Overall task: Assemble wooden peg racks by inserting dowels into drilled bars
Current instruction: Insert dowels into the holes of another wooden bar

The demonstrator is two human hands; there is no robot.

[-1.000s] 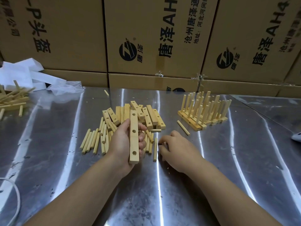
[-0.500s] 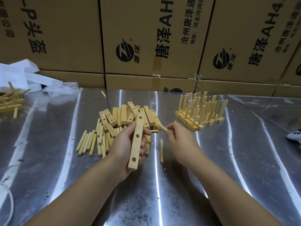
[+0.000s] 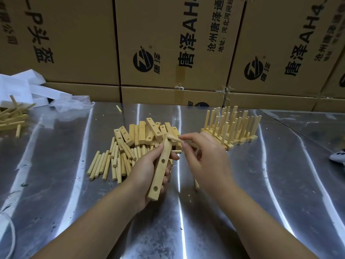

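We are gripping a drilled bar (image 3: 161, 169) upright in our left hand (image 3: 147, 172), fingers curled round it, while our right hand (image 3: 207, 161) is pinching a dowel (image 3: 174, 138) against its top end.

Left hand (image 3: 147, 172) wraps a drilled bar (image 3: 161, 168), far end tipped toward one o'clock. Right hand (image 3: 209, 161), just beside at three o'clock, pinches a dowel (image 3: 174, 138) pointing to nine o'clock, its tip at the bar's far end. Forearms enter from seven and five o'clock.

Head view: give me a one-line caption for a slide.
Left hand grips a pale drilled wooden bar while the right hand pinches a short round wooden dowel at its far end.
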